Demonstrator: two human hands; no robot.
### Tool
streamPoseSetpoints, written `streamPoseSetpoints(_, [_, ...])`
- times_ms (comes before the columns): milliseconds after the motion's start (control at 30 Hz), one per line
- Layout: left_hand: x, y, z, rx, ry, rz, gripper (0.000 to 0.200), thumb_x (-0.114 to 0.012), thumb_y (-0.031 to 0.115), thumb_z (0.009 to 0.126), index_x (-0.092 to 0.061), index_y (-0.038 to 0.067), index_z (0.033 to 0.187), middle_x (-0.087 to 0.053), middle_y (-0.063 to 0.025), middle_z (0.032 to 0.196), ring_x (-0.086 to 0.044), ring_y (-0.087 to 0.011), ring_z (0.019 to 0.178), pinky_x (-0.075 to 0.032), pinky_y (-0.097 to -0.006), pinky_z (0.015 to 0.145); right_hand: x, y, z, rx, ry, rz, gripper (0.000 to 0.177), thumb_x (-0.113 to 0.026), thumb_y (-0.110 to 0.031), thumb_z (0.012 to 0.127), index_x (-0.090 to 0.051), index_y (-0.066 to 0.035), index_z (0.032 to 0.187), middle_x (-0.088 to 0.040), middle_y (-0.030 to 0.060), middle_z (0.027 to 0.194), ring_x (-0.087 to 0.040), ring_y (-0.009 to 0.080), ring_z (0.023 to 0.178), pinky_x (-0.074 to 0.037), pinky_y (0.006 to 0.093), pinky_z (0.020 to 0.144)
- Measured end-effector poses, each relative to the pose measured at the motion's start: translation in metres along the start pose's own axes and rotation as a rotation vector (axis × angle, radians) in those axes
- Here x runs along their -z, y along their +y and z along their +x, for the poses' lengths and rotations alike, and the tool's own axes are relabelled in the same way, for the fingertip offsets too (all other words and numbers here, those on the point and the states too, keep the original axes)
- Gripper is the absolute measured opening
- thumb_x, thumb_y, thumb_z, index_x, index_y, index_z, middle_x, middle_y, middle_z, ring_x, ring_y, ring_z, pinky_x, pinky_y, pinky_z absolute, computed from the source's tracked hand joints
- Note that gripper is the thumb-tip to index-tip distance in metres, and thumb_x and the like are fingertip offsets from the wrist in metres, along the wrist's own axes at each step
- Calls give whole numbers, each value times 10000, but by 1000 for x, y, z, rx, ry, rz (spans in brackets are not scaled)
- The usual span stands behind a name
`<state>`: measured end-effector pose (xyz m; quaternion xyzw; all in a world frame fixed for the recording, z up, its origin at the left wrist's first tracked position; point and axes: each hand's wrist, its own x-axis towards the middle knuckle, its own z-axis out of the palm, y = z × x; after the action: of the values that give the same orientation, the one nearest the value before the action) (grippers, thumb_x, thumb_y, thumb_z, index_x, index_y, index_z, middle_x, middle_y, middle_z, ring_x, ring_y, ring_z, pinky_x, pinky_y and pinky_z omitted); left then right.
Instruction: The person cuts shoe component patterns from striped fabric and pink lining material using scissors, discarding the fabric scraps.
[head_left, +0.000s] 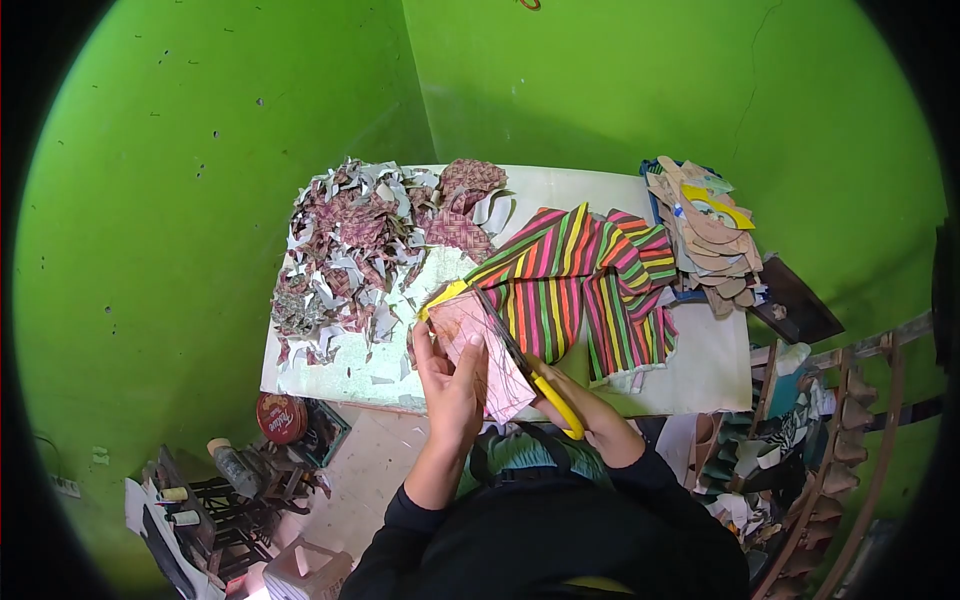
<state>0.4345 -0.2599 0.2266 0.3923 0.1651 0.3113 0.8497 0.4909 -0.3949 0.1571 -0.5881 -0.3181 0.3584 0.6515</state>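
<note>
My left hand [450, 385] pinches a pinkish patterned piece [465, 335] with dark lines on it, above the table's front edge. Yellow-handled scissors [556, 398] lie along the right side of that piece, their dark blades pointing up and left. My right hand [560, 400] is at the scissor handles, its fingers mostly hidden behind the piece and the handles. A yellow strip [442, 298] shows at the piece's upper left edge. Just beyond, striped multicolored fabric [590, 285] lies bunched on the white table [700, 375].
A heap of maroon and grey scraps [350, 230] covers the table's left side. Stacked cardboard patterns [710, 235] sit at the back right. Below left are a round red tin [282, 417] and a dark machine stand [240, 510]. A rack with cloth [780, 430] stands at right.
</note>
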Motion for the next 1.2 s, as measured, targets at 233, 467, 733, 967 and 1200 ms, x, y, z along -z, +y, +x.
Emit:
streamPoseSetpoints(233, [1,-3,-4,9,37,35,589,-443,-94,773,-142,44,1259,-381,-112,1173,-453,-180,1006,-407,-279,830,-11,-65,-8,-389,83,242,466,-354,-279,887,-256,-32,1270,-368,68,1227,-360,116,1117,-271,246,948])
streamPoseSetpoints(467, [4,-7,-3,-7,38,40,591,-450,-91,771,-148,47,1259,-384,-103,1173,-452,-176,1003,-410,-281,825,-10,-33,-3,-318,91,236,448,-348,-258,890,-263,-24,1263,-375,73,1219,-375,114,1098,-287,242,931])
streamPoseSetpoints(733, [1,-3,-5,4,32,31,606,-471,-60,783,-112,13,1266,-363,-120,1185,-430,-162,1014,-398,-250,808,-7,-10,3,91,75,44,206,-465,-137,810,-419,18,936,-452,123,777,-457,238,679,-386,300,601])
streamPoseSetpoints(967, [0,-1,-4,14,18,36,591,-465,-72,780,-134,19,1261,-363,-112,1188,-432,-160,1013,-400,-255,812,4,-21,-3,-215,-99,14,568,-417,-386,835,-292,0,1233,-430,60,1092,-414,97,943,-329,233,832])
streamPoseSetpoints(1200, [-2,-3,-3,41,-38,3,528,-452,-77,783,-193,42,1228,-381,-107,1165,-449,-164,998,-407,-258,808,4,34,-2,-91,50,280,544,-423,-357,842,-287,-5,1234,-437,54,1076,-420,91,895,-340,209,813])
